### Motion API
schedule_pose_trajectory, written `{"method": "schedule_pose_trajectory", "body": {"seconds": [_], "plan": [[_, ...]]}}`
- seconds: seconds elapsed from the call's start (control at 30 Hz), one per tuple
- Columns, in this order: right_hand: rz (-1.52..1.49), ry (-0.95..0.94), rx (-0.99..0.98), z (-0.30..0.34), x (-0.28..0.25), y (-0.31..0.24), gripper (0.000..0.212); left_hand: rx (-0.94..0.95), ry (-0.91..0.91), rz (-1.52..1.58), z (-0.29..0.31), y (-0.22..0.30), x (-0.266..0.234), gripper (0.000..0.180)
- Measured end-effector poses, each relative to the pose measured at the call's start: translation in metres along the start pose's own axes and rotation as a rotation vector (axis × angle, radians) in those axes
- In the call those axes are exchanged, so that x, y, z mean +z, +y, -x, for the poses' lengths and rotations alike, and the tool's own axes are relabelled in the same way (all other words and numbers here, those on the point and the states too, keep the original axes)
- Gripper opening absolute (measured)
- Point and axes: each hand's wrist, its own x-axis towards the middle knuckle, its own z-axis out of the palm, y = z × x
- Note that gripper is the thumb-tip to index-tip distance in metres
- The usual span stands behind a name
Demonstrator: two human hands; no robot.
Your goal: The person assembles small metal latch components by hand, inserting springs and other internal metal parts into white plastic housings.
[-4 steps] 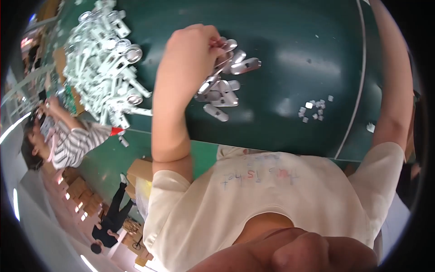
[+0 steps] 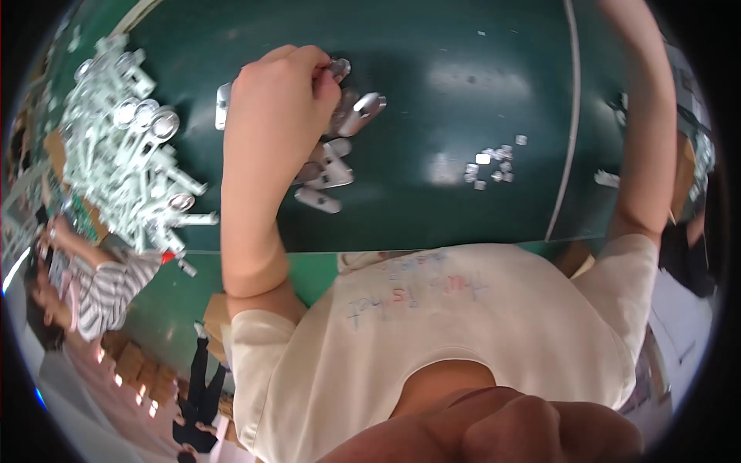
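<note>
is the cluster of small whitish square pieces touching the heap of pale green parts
No, the small whitish square pieces lie to the right, with silver oblong metal parts between them and the pale green heap.

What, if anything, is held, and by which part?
The left hand seems to pinch a shiny metal piece by its left edge; blur hides the grip. The right hand is out of view.

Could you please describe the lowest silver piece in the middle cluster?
On the green table, right of the big pale pile, lies a cluster of silver pieces. The rounded silver piece lies lowest among them, nearest the table's front edge.
</note>
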Motion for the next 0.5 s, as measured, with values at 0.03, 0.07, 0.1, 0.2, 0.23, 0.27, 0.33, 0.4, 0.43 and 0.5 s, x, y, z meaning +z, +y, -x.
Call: {"method": "schedule_pose_trajectory", "body": {"seconds": [0.03,0.07,0.1,0.2,0.23,0.27,0.33,0.4,0.43,0.5], "plan": [[0.169,-0.149,0.114,0.028,0.006,-0.016,0.013,0.007,0.052,0.031,-0.001,0.004,0.007,0.015],[0.191,-0.308,0.036,0.056,0.0,0.008,0.008,0.016,0.047,0.092,-0.002,0.01,0.014,0.021],[0.234,-0.361,-0.064,0.083,0.004,0.01,0.006,0.036,0.045,0.118,-0.005,0.017,0.02,0.021],[0.357,-0.331,-0.154,0.121,0.035,0.012,0.015,0.012,0.216,0.359,0.0,0.025,0.029,0.024],[0.376,-0.286,-0.105,0.134,0.042,0.01,0.016,0.02,0.211,0.361,-0.001,0.027,0.03,0.024],[0.372,-0.225,-0.053,0.142,0.048,0.011,0.016,-0.009,0.194,0.594,-0.003,0.028,0.032,0.022],[0.354,-0.197,-0.029,0.148,0.053,0.011,0.016,-0.114,0.097,0.934,-0.001,0.032,0.026,0.018],[0.369,-0.164,-0.018,0.152,0.059,0.01,0.015,-0.201,-0.007,1.072,0.001,0.035,0.022,0.016],[0.359,-0.153,-0.013,0.153,0.059,0.01,0.015,-0.25,-0.056,1.143,0.0,0.038,0.018,0.018],[0.382,-0.138,0.033,0.154,0.059,0.014,0.014,-0.284,-0.09,1.252,0.0,0.041,0.018,0.018]]}}
